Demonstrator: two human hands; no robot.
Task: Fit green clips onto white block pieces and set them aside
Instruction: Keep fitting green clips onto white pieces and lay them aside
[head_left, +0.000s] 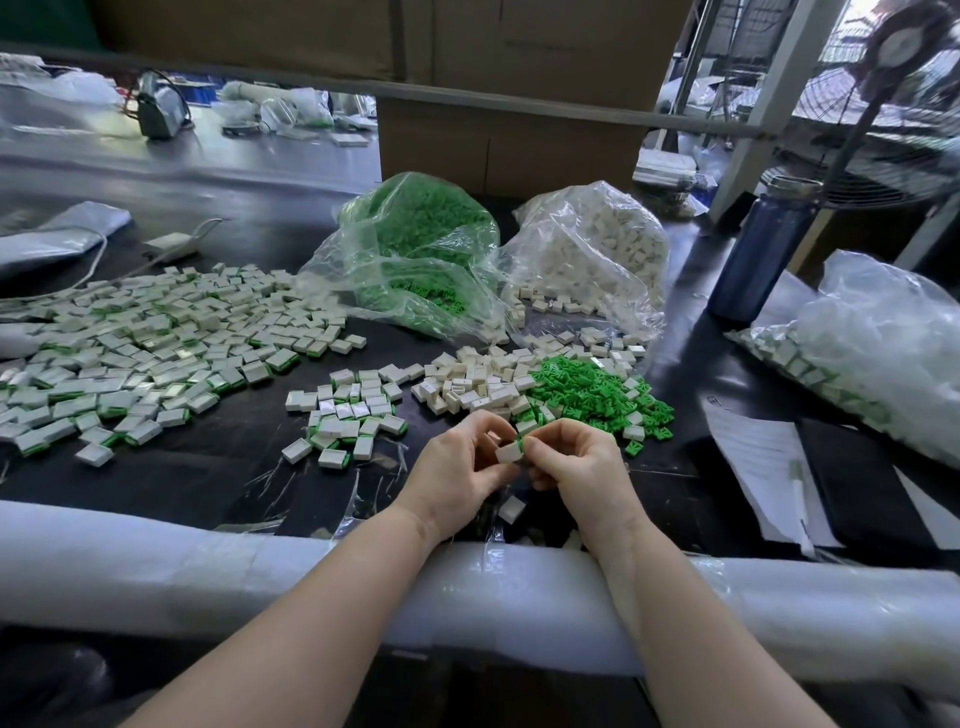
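Near the table (218, 483) edge, the left hand (457, 470) pinches a white block (508, 453) while the right hand (576, 457) pinches a green clip (522, 443) against it. Just beyond lie loose blocks (467, 387) and clips (592, 389), with finished pieces (130, 353) heaped far left. Farther back, one bag (415, 249) holds clips, another (597, 244) blocks; a bottle (753, 254) stands right.

A dark blue bottle (756, 254) stands upright at the right of the black worktop (208, 467), with a fan (883, 104) behind it at upper right. Papers (758, 462) lie at lower right. Cardboard boxes (509, 140) rise at top centre. A white foam roll (208, 566) lines the worktop's near edge
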